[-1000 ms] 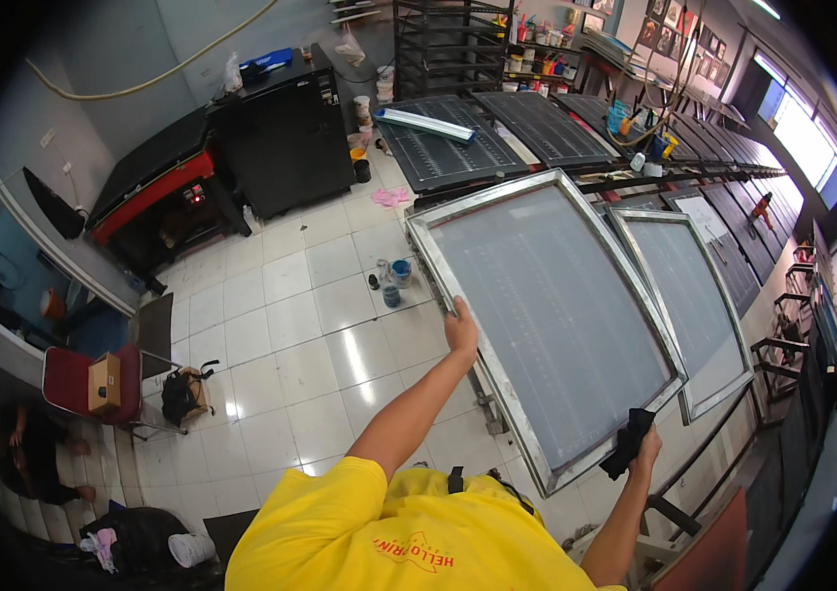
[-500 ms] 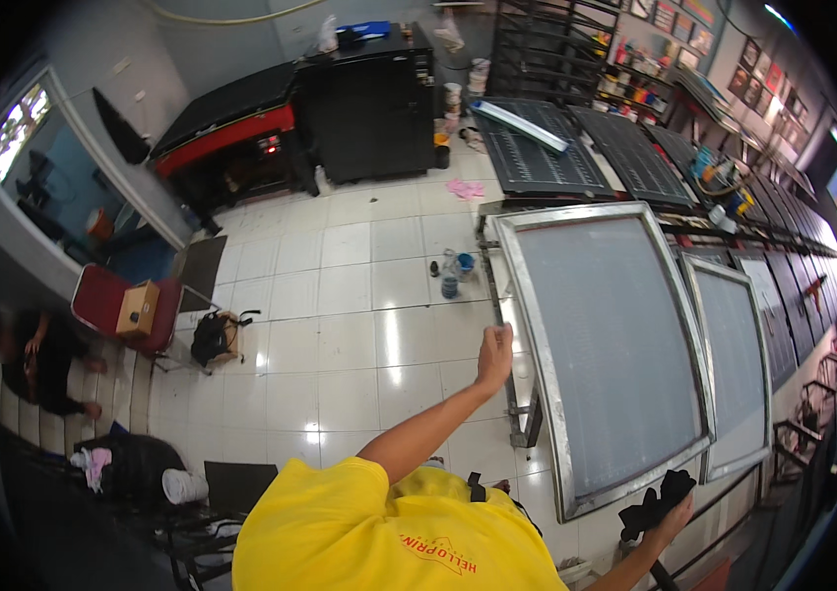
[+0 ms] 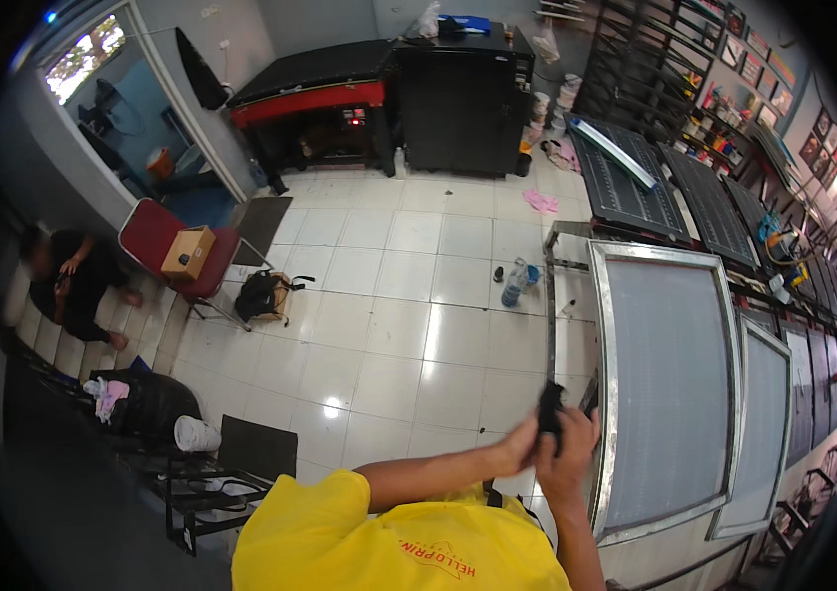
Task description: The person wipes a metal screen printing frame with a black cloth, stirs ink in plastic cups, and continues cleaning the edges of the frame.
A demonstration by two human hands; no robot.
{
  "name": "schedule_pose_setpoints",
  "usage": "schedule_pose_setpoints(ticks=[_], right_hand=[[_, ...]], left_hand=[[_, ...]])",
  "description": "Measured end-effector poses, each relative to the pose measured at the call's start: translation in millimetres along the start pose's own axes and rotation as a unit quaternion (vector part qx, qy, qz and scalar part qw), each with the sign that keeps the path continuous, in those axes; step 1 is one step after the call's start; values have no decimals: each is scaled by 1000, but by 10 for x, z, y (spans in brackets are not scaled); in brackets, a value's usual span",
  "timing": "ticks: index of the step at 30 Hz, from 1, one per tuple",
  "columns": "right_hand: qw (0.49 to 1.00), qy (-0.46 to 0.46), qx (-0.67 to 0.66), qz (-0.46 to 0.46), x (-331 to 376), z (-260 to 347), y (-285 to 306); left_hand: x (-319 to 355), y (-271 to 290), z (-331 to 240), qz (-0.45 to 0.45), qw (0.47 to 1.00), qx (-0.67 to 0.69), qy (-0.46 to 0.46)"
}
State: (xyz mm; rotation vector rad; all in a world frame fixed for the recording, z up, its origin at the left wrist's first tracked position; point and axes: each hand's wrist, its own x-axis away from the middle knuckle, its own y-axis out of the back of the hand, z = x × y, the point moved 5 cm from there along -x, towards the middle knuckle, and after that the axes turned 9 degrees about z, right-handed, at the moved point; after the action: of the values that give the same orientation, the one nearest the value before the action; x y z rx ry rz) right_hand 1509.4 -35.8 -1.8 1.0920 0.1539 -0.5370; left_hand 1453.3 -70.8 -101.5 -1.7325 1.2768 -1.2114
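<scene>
My two hands are together in front of my body, left of the screen frame. In my right hand (image 3: 568,461) is a crumpled black cloth (image 3: 549,409), gripped between thumb and fingers, one end pointing up. My left hand (image 3: 517,448) meets it from the left, fingers closed against the lower part of the cloth; its fingertips are partly hidden. Just right of my hands is a large silk-screen frame (image 3: 596,394) with silver metal edges and grey mesh (image 3: 670,384). A second screen frame (image 3: 783,433) rests behind it on the right.
Black printing boards (image 3: 630,182) line the right side, one bearing a long metal bar (image 3: 615,153). Bottles (image 3: 514,288) stand on the tiled floor. A red chair (image 3: 158,236) holds a cardboard box (image 3: 187,253). A person (image 3: 74,286) sits on steps at left; a black cabinet (image 3: 463,108) stands behind.
My right hand has brought the black cloth leftward and up from the frame's near corner. My left hand has come down to meet it. The view has shifted left.
</scene>
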Motion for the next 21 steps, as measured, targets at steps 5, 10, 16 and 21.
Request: schedule_pose_setpoints(ticks=[5,10,16,21], right_hand=[[982,95,63,149,-150,306,-195],[651,-79,-750,89,-132,159,-336],[455,-130,-878,70,-193,98,-305],[505,-148,-849,55,-140,56,-358]], left_hand=[[263,167,-855,57,985,73,-147],[473,182,-1188,86,979,45,-180],[561,370,-1185,35,973,0,-228],[522,572,-1032,-29,958,-60,-279]])
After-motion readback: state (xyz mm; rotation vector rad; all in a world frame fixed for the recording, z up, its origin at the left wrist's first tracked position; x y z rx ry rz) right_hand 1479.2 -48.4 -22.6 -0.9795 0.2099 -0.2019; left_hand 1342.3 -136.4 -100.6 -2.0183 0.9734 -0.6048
